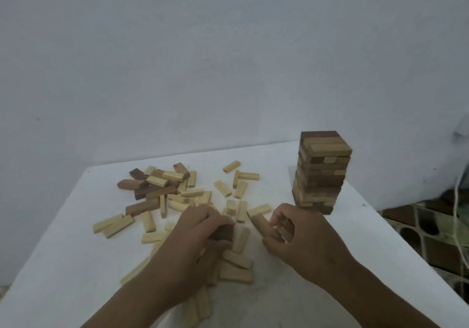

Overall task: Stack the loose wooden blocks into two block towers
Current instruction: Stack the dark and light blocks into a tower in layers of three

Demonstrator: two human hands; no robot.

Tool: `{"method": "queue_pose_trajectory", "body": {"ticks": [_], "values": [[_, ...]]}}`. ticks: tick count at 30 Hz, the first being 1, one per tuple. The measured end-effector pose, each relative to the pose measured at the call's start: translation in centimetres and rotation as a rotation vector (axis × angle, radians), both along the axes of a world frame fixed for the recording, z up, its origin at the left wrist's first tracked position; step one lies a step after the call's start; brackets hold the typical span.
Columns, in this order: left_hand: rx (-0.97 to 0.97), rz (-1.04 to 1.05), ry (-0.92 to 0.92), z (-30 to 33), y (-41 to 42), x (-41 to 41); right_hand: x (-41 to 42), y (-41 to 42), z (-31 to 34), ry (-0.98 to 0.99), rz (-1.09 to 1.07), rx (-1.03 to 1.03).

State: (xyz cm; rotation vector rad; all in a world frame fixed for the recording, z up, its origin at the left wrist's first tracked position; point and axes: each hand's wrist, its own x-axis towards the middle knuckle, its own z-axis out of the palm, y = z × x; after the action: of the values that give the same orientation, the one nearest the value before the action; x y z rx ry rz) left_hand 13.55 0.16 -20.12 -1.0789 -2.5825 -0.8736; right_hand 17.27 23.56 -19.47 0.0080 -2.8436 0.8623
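Head view: left hand (pixel 200 228) grips dark block (pixel 223 232); right hand (pixel 297 233) grips pale block (pixel 264 225).

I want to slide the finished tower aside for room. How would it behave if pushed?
The tower is tall on a narrow base, so a high push would probably tip it. Its layers look loosely stacked and could shift apart. A low, slow push across the white table seems safer.
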Motion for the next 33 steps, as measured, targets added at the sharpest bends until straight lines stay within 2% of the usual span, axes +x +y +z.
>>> {"method": "queue_pose_trajectory", "body": {"ticks": [5,8,14,19,24,28,33], "values": [[-0.030,-0.072,-0.044,0.2,5.5,0.4,1.4,2.0,-1.1,-0.011,-0.069,-0.110],[-0.018,-0.102,-0.148,0.4,7.6,1.2,2.8,3.8,-1.3,-0.008,-0.124,-0.087],[-0.230,-0.271,-0.177,-0.4,9.9,3.0,4.9,6.2,-0.7,-0.041,-0.065,-0.085],[-0.260,-0.152,-0.159,-1.3,8.8,2.9,5.7,6.8,-2.0,0.153,-0.076,-0.179],[-0.364,0.008,-0.157,-0.6,8.5,3.2,5.9,6.5,-3.5,0.243,-0.036,-0.242],[-0.269,-0.105,-0.123,-0.4,9.0,3.6,5.6,6.9,-4.2,0.295,-0.121,-0.309],[-0.235,-0.177,-0.099,-2.0,9.0,3.4,5.4,6.7,-5.1,0.454,-0.158,-0.165]]}}
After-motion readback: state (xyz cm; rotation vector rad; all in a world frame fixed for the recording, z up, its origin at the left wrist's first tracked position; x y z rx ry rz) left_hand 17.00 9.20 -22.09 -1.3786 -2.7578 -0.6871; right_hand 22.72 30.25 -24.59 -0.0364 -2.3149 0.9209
